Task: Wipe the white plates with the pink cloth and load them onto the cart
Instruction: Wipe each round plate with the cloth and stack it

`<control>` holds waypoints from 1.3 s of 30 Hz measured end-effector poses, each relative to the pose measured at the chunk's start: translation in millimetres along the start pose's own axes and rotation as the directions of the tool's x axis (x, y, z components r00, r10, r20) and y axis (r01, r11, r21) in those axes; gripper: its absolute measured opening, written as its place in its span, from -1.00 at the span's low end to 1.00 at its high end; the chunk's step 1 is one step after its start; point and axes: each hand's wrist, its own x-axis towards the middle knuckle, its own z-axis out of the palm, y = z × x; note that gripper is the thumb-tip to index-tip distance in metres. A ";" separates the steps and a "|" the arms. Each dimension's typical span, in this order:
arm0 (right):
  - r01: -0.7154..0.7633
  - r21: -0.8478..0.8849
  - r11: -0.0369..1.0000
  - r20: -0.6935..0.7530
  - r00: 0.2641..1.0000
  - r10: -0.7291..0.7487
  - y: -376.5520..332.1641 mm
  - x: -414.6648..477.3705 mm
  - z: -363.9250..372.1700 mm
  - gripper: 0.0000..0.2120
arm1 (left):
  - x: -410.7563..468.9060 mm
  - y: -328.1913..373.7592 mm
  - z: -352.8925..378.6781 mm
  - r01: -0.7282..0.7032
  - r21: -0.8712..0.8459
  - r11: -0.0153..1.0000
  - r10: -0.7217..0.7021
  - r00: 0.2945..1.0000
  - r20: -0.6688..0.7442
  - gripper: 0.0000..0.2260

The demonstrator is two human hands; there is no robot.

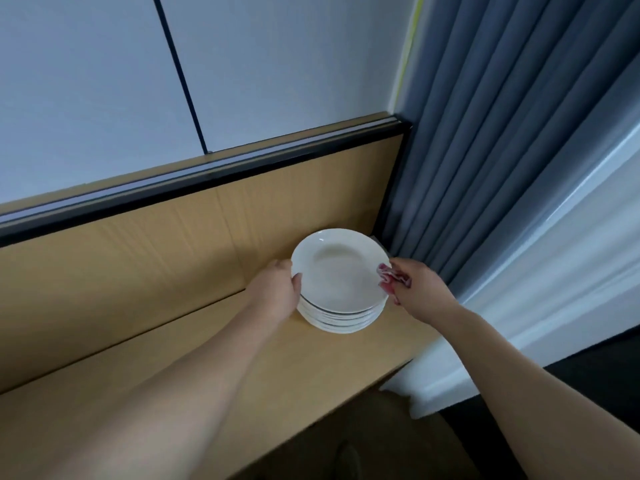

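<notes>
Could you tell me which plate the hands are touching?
The top plate: left hand grips its rim, right hand holds the pink cloth against it; others lie underneath.

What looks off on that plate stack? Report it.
Only the top plate: it sits tilted on the stack, a dark gap under its left edge where the left hand grips the rim. The right hand holds the pink cloth at the right rim. No chips or spills show.

A light wooden ledge (329, 372) runs below a matching wooden back panel (138, 271) topped by a black rail (207, 174). Above, 2 white wall panels (86, 81) meet at a thin black seam (180, 74). Past the ledge's right end hang a pleated grey-blue curtain (502, 133) and a white sheer curtain (554, 289).
</notes>
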 end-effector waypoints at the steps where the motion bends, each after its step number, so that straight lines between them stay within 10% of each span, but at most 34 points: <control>1: 0.002 -0.014 1.000 0.028 1.000 -0.001 3.4 11.5 -2.3 -0.66 | 6.4 3.1 4.7 0.027 0.015 1.000 -0.028 1.000 0.006 -0.73; 11: 0.019 0.027 0.999 0.281 0.959 -0.026 15.2 75.0 -1.4 -0.87 | 24.6 27.8 21.3 0.221 -0.020 0.975 -0.219 0.974 0.057 -0.76; 20: 0.107 0.155 0.982 0.202 0.970 -0.138 30.0 76.2 3.6 -0.84 | 29.2 44.2 12.6 0.433 -0.016 0.901 -0.429 0.897 0.105 -0.80; 39: 0.199 0.349 0.916 0.167 0.948 -0.270 -8.3 63.9 -21.7 -0.74 | -1.5 33.1 -17.3 0.405 -0.485 0.775 -0.469 0.883 -0.012 -0.89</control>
